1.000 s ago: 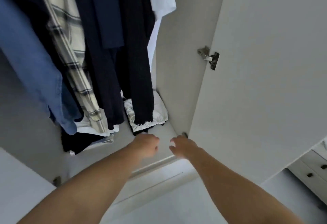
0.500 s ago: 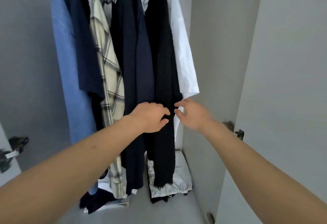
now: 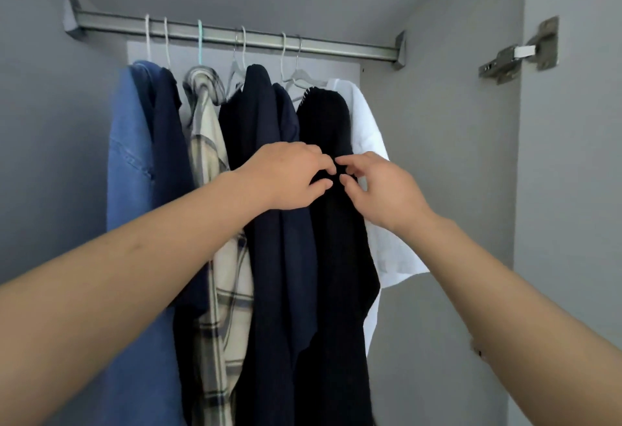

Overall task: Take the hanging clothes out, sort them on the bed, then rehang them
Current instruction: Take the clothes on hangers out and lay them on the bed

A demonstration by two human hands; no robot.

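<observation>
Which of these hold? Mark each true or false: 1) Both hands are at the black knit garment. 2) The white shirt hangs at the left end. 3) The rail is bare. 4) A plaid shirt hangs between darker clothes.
1) True: the left hand and right hand meet on the black knit garment.
2) False: the white shirt hangs at the right end; the blue shirt is leftmost.
3) False: the rail carries hangers with clothes.
4) True: the plaid shirt.

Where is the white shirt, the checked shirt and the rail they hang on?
white shirt point(image 3: 365, 129): head view, on its shoulder.
checked shirt point(image 3: 207, 142): head view, upper front.
rail point(image 3: 336, 49): head view, bare stretch towards the right.
</observation>
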